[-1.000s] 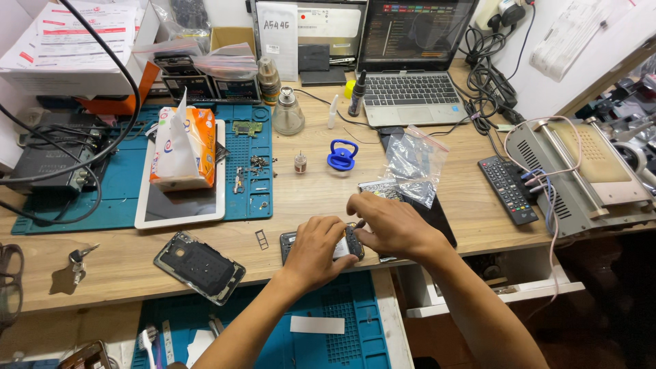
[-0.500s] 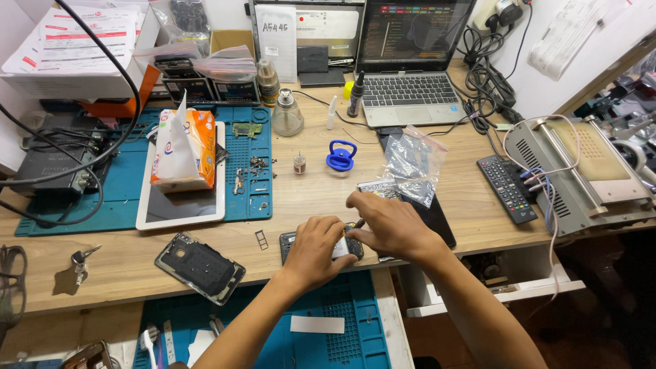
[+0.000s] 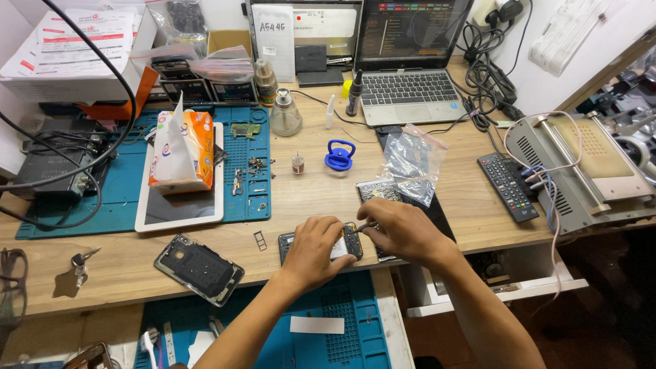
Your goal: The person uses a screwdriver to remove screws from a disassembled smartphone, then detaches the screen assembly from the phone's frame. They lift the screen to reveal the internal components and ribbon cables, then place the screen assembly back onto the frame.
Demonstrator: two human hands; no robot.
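Both hands meet over an opened phone (image 3: 321, 246) at the desk's near edge. The left hand (image 3: 316, 247) lies curled over it, fingers pressing it down. The right hand (image 3: 402, 229) — at three o'clock of the phone — pinches a thin tool (image 3: 363, 227). A phone back cover (image 3: 199, 268) lies at nine o'clock, a blue suction cup (image 3: 339, 156) at twelve.

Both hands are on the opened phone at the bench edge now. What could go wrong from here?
1. The opened phone lies close to the table edge; a push from the left hand could slide it off.
2. The thin tool in the right hand might slip and scratch parts inside.
3. The loose small screws on the blue mat could scatter if bumped.
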